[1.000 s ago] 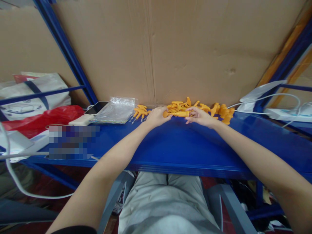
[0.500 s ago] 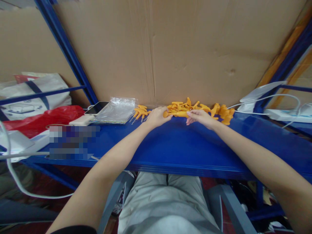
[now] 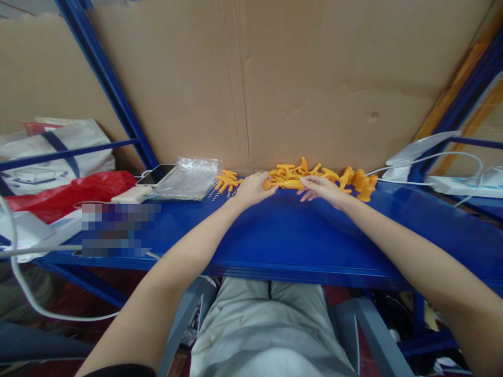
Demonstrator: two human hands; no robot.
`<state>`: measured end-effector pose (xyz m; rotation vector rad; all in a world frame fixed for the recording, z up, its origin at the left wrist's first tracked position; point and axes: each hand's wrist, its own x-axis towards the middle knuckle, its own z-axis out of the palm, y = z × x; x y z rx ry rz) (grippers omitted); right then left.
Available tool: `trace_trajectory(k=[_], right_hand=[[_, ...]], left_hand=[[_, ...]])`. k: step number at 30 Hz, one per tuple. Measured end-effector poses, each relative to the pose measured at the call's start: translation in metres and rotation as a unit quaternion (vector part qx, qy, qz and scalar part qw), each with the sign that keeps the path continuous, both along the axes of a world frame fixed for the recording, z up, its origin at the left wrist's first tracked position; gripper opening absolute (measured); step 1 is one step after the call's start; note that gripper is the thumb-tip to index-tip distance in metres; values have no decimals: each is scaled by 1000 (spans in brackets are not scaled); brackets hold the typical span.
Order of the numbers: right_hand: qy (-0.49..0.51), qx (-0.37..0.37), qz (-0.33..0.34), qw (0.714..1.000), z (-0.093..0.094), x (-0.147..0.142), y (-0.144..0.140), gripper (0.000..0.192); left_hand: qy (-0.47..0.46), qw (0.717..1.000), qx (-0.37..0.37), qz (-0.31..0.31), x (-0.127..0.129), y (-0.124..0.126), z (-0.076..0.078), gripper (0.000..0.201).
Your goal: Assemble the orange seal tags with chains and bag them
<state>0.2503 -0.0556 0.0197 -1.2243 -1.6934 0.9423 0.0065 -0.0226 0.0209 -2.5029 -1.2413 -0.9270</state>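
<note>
My left hand (image 3: 253, 189) is closed on the left part of an orange plastic piece (image 3: 291, 184), long and narrow with a round end, held level over the back of the blue table. At its right end is my right hand (image 3: 321, 190), fingers apart and stretched; whether they touch the piece I cannot tell. Just behind both hands lies a pile of orange plastic parts (image 3: 304, 166). More orange parts (image 3: 361, 183) are clustered to the right. Beside my left hand are finger-like orange parts (image 3: 226, 180) and several small metal springs (image 3: 214, 195).
A cardboard sheet (image 3: 251, 78) stands behind the blue table (image 3: 283, 235). On the left lie clear plastic bags (image 3: 188, 180), a phone (image 3: 157, 175), a white power bank (image 3: 131, 195) and a red plastic bag (image 3: 78, 193). White cables (image 3: 432, 157) run at the right.
The fingers of my right hand have loosened and spread at the orange piece's right end, and a ring-like shape there no longer shows. My left hand has stayed in place.
</note>
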Motion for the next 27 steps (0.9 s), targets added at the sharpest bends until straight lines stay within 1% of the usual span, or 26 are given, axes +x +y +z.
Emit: trace_trajectory(k=[4,7,19,27], right_hand=[[3,7,1,1000,0,0,1,25],[10,4,-4,1000,1,-2,-1,21],[61,-26,-28,997,5,-8,-7,14],[102,-57,-48,992,7,-13,-11,18]], left_hand=[[0,1000,-2,0,0,-1,0,25],[-9,1000,-6,-7,0,-1,1,25],[13,1000,16,2,-1,1,-3,28],[18,1000,-5,14,-2,-1,-1,31]])
